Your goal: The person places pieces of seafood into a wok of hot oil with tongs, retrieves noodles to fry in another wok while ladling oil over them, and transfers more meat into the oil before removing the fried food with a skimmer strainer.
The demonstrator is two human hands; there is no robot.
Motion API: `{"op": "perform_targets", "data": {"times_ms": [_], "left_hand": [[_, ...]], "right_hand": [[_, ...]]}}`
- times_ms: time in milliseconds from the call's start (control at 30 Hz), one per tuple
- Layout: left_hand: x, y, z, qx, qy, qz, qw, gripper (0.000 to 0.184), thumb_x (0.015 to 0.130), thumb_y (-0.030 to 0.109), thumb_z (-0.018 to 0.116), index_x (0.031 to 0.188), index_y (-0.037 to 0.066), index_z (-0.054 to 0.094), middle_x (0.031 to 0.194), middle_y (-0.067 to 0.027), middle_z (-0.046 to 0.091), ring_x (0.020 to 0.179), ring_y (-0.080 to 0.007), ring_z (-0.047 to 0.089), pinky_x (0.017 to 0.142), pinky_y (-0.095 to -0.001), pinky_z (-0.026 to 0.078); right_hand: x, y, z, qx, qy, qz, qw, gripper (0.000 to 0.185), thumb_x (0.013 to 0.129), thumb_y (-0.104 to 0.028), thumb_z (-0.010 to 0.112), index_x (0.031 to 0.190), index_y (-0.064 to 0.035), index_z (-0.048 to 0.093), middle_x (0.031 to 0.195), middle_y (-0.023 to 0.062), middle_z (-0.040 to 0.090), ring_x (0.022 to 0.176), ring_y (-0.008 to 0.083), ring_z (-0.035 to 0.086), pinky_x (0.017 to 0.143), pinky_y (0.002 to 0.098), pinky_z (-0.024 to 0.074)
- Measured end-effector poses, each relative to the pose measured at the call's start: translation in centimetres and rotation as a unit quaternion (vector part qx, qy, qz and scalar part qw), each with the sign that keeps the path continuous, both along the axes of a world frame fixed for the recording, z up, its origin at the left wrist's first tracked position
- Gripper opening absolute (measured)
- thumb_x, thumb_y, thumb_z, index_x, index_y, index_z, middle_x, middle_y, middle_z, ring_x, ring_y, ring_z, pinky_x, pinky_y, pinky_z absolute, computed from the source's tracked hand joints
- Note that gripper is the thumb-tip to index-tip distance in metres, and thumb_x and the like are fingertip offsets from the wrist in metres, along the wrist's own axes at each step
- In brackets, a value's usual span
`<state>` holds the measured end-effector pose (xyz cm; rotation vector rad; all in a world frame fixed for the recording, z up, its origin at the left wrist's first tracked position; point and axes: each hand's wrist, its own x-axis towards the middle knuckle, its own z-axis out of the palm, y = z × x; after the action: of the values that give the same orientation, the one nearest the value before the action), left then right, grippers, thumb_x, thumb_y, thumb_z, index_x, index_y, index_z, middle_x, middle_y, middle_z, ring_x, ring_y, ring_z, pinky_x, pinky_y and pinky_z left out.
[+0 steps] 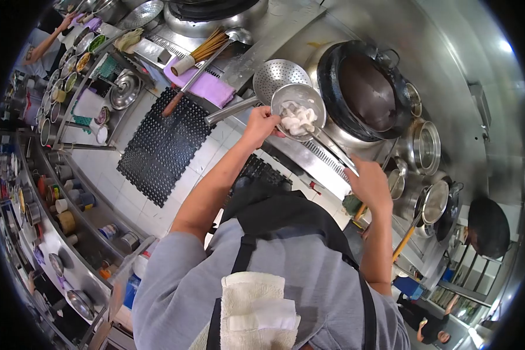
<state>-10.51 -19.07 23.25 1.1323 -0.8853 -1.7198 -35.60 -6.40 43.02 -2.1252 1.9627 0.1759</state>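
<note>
My left hand (pixel 261 125) is closed on the rim of a small metal bowl (pixel 289 91), held tilted beside the wok. Pale, soft, wet-looking pieces of food (pixel 298 118) lie in the bowl. My right hand (pixel 368 182) is closed around a long metal utensil (pixel 331 146), whose far end reaches into the bowl among the pieces. Its working end is hidden, so I cannot tell its exact kind. Right behind the bowl, a perforated strainer (pixel 277 74) rests with its handle pointing left. A black wok (pixel 367 87) holding dark liquid sits to the right of the bowl.
A ladle (pixel 195 79) and a bamboo brush (pixel 207 48) lie near a purple cloth (pixel 207 87). Metal pots (pixel 423 149) line the right side. Black mats (pixel 166 146) cover part of the floor. Other people (pixel 41 49) stand at far left and lower right.
</note>
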Motion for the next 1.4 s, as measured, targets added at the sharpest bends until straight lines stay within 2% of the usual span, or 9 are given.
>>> {"op": "perform_targets", "data": {"times_ms": [167, 267, 400, 533, 667, 900, 1000, 1133, 1400], "left_hand": [[-1.0, -0.1, 1.6, 0.006, 0.006, -0.06, 0.998, 0.017, 0.084, 0.0, 0.057, 0.096, -0.01, 0.065, 0.084, -0.0102, 0.066, 0.068, -0.0196, 0.068, 0.058, -0.0332, 0.063], [-1.6, 0.3, 1.9, 0.042, 0.055, -0.064, 0.996, 0.017, 0.085, 0.001, 0.057, 0.096, -0.01, 0.064, 0.086, -0.0115, 0.067, 0.069, -0.0204, 0.068, 0.059, -0.0338, 0.063], [-1.1, 0.2, 0.7, 0.056, 0.065, -0.01, 0.996, 0.017, 0.086, 0.001, 0.057, 0.097, -0.01, 0.064, 0.086, -0.0118, 0.066, 0.068, -0.0208, 0.069, 0.061, -0.034, 0.064], [-1.0, 0.0, 0.6, 0.013, 0.031, -0.026, 0.999, 0.02, 0.086, 0.0, 0.056, 0.101, -0.011, 0.062, 0.088, -0.0116, 0.066, 0.069, -0.0204, 0.069, 0.062, -0.0336, 0.064], [-1.4, -0.1, 2.1, 0.001, 0.01, -0.037, 0.999, 0.015, 0.087, 0.001, 0.057, 0.094, -0.011, 0.062, 0.081, -0.0097, 0.063, 0.063, -0.0201, 0.067, 0.058, -0.0331, 0.064], [-0.9, 1.0, 1.4, 0.024, 0.072, 0.001, 0.997, 0.017, 0.087, -0.001, 0.056, 0.098, -0.011, 0.063, 0.085, -0.0119, 0.066, 0.065, -0.02, 0.068, 0.058, -0.0326, 0.063], [-0.9, 1.3, 1.4, 0.013, 0.047, -0.021, 0.999, 0.018, 0.086, -0.001, 0.055, 0.098, -0.01, 0.064, 0.087, -0.0117, 0.066, 0.066, -0.0187, 0.067, 0.06, -0.0324, 0.063], [-0.9, 1.8, 1.9, -0.004, 0.021, -0.037, 0.999, 0.018, 0.085, -0.002, 0.056, 0.098, -0.01, 0.064, 0.084, -0.0108, 0.066, 0.064, -0.0172, 0.066, 0.058, -0.0317, 0.063], [-1.1, 2.2, 0.6, 0.006, 0.031, -0.036, 0.999, 0.016, 0.083, -0.001, 0.058, 0.096, -0.009, 0.064, 0.084, -0.0103, 0.066, 0.065, -0.0168, 0.066, 0.057, -0.0317, 0.062]], "right_hand": [[2.3, -1.1, 1.6, 0.055, 0.084, 0.02, 0.995, 0.042, 0.088, -0.022, 0.065, 0.125, -0.0047, 0.059, 0.089, 0.0212, 0.069, 0.088, 0.0384, 0.067, 0.078, 0.0506, 0.0506], [0.3, -3.2, -2.6, -0.016, 0.045, 0.032, 0.998, 0.041, 0.088, -0.021, 0.064, 0.125, -0.0046, 0.06, 0.091, 0.0218, 0.069, 0.089, 0.0395, 0.067, 0.08, 0.0508, 0.0508], [-0.2, -3.1, -1.3, -0.052, 0.021, -0.041, 0.998, 0.038, 0.087, -0.02, 0.065, 0.121, -0.0041, 0.063, 0.097, 0.0217, 0.069, 0.094, 0.0412, 0.065, 0.082, 0.0501, 0.0505], [1.0, -1.3, 3.8, -0.009, 0.035, -0.023, 0.999, 0.04, 0.084, -0.022, 0.069, 0.12, -0.0045, 0.064, 0.095, 0.0206, 0.07, 0.094, 0.0392, 0.065, 0.08, 0.0495, 0.0509], [1.4, -1.3, 1.4, -0.019, 0.093, 0.064, 0.993, 0.035, 0.085, -0.022, 0.068, 0.115, -0.0058, 0.065, 0.088, 0.0177, 0.07, 0.09, 0.0372, 0.067, 0.077, 0.0491, 0.0513], [0.6, -0.7, 2.3, -0.063, 0.019, -0.048, 0.997, 0.032, 0.087, -0.022, 0.066, 0.115, -0.0062, 0.066, 0.092, 0.0196, 0.07, 0.089, 0.0391, 0.066, 0.08, 0.05, 0.0511], [-0.1, -0.5, -1.3, -0.092, -0.044, -0.04, 0.994, 0.032, 0.086, -0.023, 0.067, 0.113, -0.0055, 0.067, 0.09, 0.021, 0.07, 0.088, 0.0412, 0.065, 0.081, 0.0502, 0.0505], [0.8, 1.1, 0.9, 0.003, -0.063, -0.031, 0.998, 0.038, 0.084, -0.024, 0.068, 0.117, -0.0049, 0.067, 0.084, 0.0233, 0.068, 0.088, 0.0428, 0.065, 0.08, 0.0495, 0.0502], [-1.5, 5.5, 4.3, -0.038, -0.126, -0.131, 0.983, 0.041, 0.082, -0.022, 0.069, 0.121, -0.0064, 0.066, 0.079, 0.0206, 0.068, 0.08, 0.04, 0.066, 0.075, 0.0456, 0.0514]]}}
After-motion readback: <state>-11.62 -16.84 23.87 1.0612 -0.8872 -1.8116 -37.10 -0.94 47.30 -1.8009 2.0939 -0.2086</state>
